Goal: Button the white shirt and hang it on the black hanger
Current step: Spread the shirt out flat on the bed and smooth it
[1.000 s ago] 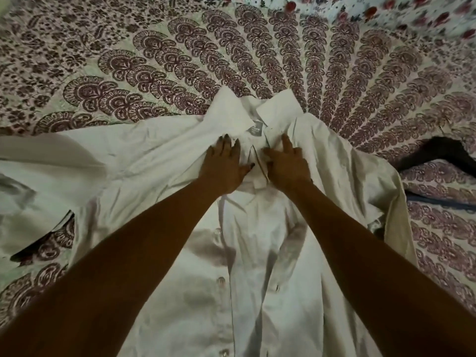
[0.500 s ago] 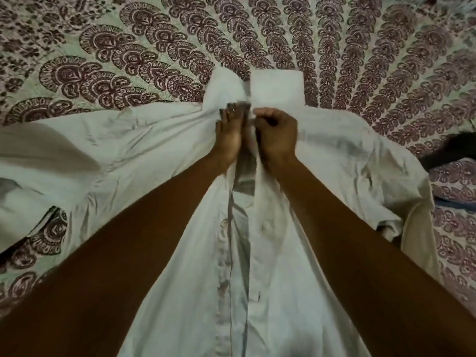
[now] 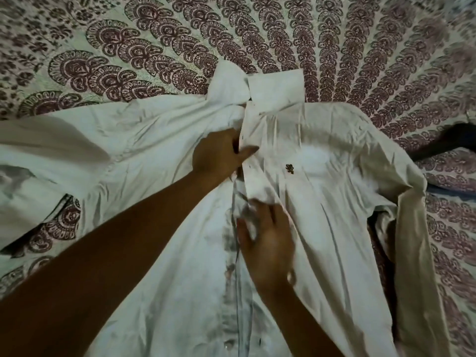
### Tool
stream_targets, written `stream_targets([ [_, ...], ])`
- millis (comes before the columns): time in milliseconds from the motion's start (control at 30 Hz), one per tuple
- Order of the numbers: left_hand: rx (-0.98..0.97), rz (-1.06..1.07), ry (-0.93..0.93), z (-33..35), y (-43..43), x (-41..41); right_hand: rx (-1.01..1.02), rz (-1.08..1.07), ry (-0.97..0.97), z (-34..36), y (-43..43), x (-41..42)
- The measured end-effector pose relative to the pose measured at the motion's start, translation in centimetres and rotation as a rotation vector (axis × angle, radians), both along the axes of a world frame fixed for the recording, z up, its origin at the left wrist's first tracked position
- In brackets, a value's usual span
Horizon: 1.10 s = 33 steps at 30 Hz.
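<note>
The white shirt (image 3: 322, 176) lies front-up on the bed with its collar (image 3: 275, 86) pointing away from me and a small dark logo on the chest. My left hand (image 3: 219, 155) pinches the front edges together just below the collar, thumb lying over the placket. My right hand (image 3: 268, 235) is lower on the placket, fingers curled into the cloth where the two front edges meet. Only one dark end of the black hanger (image 3: 448, 143) shows at the right edge, beside the shirt's shoulder.
A patterned maroon and cream bedspread (image 3: 154, 47) covers the whole bed under the shirt. The shirt's sleeves spread to the left (image 3: 38, 155) and lie folded along the right (image 3: 412, 253).
Both hands have come down from the collar. The left now pinches the placket below the collar, and the right has slid further down the shirt front. The right front panel now lies closed over the chest.
</note>
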<state>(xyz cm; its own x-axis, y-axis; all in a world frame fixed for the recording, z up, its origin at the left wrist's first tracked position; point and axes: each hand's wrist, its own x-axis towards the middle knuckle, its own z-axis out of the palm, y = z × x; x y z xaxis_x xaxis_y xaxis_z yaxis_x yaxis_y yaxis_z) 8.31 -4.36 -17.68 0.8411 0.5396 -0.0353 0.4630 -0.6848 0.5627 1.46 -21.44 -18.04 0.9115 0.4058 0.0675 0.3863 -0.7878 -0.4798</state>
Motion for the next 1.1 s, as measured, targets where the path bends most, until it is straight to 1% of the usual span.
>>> stream_targets([
  [100,-0.079,-0.01,0.058,-0.4,-0.3,0.1,-0.178,-0.084,0.017,-0.8,-2.5,-3.3],
  [167,-0.171,0.043,0.054,-0.1,-0.7,0.6,-0.204,-0.109,0.033,-1.0,-3.3,-4.0],
  [233,-0.22,0.094,0.063,0.3,-1.0,1.1,-0.085,-0.125,0.088,-0.7,-3.5,-4.1],
  [300,-0.277,0.133,0.084,0.8,-1.3,1.0,0.124,-0.135,0.171,0.3,-3.4,-4.4],
  [333,-0.342,0.159,0.092,0.9,-1.2,0.9,0.22,-0.108,0.178,0.8,-3.3,-4.6],
  [367,-0.445,0.188,0.101,1.1,-1.2,0.7,0.287,-0.058,0.176,1.4,-3.2,-5.1],
  [433,-0.738,0.231,0.151,1.7,-1.0,0.1,0.348,0.054,0.233,1.5,-3.0,-6.1],
  [500,-0.99,0.222,0.231,2.3,-0.8,-1.1,0.3,0.117,0.373,0.7,-3.0,-7.0],
  [567,-1.097,0.186,0.246,2.6,-0.9,-2.4,0.245,0.113,0.45,0.1,-3.2,-7.5],
  [667,-1.111,0.208,0.136,2.8,-1.4,-4.4,0.26,0.127,0.421,0.6,-3.6,-8.1],
  [733,-1.07,0.252,0.097,2.9,-2.2,-6.1,0.262,0.135,0.312,1.3,-4.5,-8.9],
  [800,-1.052,0.28,0.088,2.8,-3.4,-8.2,0.216,0.114,0.145,1.8,-6.0,-10.0],
  [833,-1.05,0.283,0.088,2.9,-4.2,-9.2,0.181,0.1,0.075,1.9,-7.0,-10.6],
  [900,-1.037,0.256,0.12,2.7,-5.8,-11.7,0.095,0.079,0.006,1.8,-9.5,-12.5],
  [1000,-1.089,0.199,0.12,2.5,-8.3,-15.3,-0.102,0.073,-0.007,1.4,-13.1,-15.8],
  [1067,-1.065,0.214,0.07,2.3,-9.6,-16.9,-0.235,0.09,-0.004,0.9,-14.9,-18.1],
  [1100,-1.027,0.225,0.049,2.1,-10.1,-17.3,-0.263,0.098,0.006,0.5,-15.5,-19.1],
])
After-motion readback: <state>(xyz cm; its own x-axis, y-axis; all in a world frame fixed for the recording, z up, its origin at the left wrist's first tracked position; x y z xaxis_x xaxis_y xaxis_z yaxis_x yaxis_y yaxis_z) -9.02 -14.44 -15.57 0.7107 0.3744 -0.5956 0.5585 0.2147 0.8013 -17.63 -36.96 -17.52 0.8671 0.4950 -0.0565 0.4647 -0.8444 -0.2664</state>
